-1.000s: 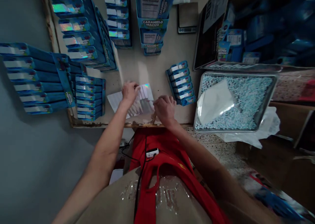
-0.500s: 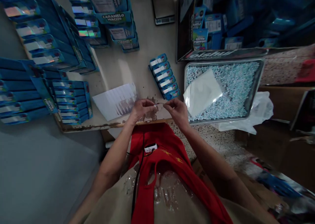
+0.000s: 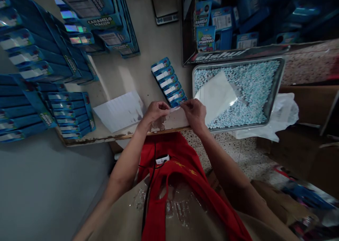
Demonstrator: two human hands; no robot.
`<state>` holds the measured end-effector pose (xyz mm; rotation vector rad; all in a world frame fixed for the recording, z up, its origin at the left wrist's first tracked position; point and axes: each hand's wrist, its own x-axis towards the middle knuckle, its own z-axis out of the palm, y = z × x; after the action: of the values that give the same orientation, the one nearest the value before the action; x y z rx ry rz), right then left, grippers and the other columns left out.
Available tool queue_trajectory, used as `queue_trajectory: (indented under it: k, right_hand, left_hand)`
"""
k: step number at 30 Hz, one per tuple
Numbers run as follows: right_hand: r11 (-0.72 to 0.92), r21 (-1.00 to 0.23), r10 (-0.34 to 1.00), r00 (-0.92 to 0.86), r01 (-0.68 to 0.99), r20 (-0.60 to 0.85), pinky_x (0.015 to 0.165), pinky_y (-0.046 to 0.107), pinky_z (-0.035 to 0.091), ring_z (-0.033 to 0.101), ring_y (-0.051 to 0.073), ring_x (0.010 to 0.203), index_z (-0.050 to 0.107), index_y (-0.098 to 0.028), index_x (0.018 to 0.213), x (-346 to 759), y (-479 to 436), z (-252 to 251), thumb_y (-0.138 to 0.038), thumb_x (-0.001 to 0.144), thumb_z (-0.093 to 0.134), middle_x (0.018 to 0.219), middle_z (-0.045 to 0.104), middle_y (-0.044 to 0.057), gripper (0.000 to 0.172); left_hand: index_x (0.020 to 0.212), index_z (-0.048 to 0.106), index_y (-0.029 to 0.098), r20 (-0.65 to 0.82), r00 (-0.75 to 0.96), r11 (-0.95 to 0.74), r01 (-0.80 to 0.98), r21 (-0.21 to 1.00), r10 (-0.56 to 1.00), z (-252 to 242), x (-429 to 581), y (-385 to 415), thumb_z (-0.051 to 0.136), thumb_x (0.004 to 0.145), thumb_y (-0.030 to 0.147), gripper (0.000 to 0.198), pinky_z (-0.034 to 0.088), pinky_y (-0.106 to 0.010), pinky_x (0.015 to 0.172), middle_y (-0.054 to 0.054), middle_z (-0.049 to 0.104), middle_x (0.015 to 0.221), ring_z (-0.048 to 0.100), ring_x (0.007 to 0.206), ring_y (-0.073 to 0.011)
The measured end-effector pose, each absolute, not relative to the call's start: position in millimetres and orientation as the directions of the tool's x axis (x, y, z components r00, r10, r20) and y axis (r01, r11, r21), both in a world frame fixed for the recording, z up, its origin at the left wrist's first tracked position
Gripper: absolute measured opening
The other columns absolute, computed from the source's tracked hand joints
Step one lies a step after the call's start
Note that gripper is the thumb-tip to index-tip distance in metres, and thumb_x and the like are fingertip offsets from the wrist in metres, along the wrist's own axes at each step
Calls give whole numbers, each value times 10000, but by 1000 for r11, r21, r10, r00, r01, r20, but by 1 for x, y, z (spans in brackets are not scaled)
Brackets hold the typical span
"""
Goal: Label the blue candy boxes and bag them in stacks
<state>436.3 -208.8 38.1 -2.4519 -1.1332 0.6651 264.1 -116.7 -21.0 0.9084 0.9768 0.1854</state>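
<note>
Between my two hands stretches a thin, pale sticker strip (image 3: 174, 109), its ends pinched in my fingertips. My left hand (image 3: 156, 113) is closed on the left end, and my right hand (image 3: 194, 113) grips the right end. Just beyond the strip stands a short row of blue candy boxes (image 3: 169, 82), with white strips across their visible ends. The strip overlaps the nearest box in view; whether it touches is unclear. Left of my left hand lies a white sticker sheet (image 3: 116, 110) with strip marks on its right part.
A metal tray (image 3: 278, 89) of small pale-blue pieces, with a white card (image 3: 218, 96) on them, stands right. Behind it is a large carton (image 3: 222, 57) of blue boxes. Stacked blue boxes (image 3: 71, 113) fill the left side. A small scale (image 3: 166, 18) sits at the back.
The strip and both hands have come closer to the row of boxes, and the strip now overlaps the nearest one. The camera view has shifted slightly.
</note>
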Motion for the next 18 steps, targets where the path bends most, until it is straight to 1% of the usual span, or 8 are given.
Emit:
queue_trajectory:
  k: [5,10,13,15,17,18]
  right_hand:
    - [-626,-505,769,578,594,-274,760,360,431,630,186,785,736,-222,828,439,-199,30,-348,938,686,862,732,33,175]
    - [-618,-492,781,553,614,-291,758,353,423,624,191,789,727,-214,832,442,-199,20,-416,968,639,875,725,46,259]
    - [-615,-491,783,549,617,-292,746,353,413,614,205,785,715,-218,807,442,-201,14,-506,970,594,855,711,49,352]
    - [-633,-507,761,591,585,-267,730,357,412,603,216,777,686,-220,800,442,-202,9,-596,928,595,846,693,50,407]
    - [-677,-546,694,674,494,-251,694,351,419,578,215,738,634,-223,835,443,-201,3,-691,796,685,821,661,36,472]
    - [-686,-588,667,693,429,-272,676,345,424,569,211,718,614,-225,867,443,-200,1,-714,729,728,801,647,23,521]
  left_hand:
    - [699,705,163,-656,568,661,241,710,497,-27,269,-106,821,595,192,158,457,-215,558,16,646,668,523,575,-80]
    - [717,717,168,-673,541,662,259,703,504,-37,268,-110,842,584,236,194,448,-215,562,6,669,684,547,603,-94]
    - [712,714,173,-723,503,717,257,648,474,-42,269,-113,848,548,231,219,437,-220,562,11,665,663,555,599,-103]
    - [692,706,180,-739,488,746,233,624,465,-46,269,-116,827,537,213,199,443,-226,572,11,664,654,562,600,-108]
    - [684,690,190,-729,493,741,223,633,475,-50,269,-118,805,542,216,184,466,-245,581,8,662,652,574,596,-119]
    - [695,674,198,-723,492,733,221,643,485,-52,269,-119,800,547,224,195,477,-254,588,9,660,660,579,598,-124]
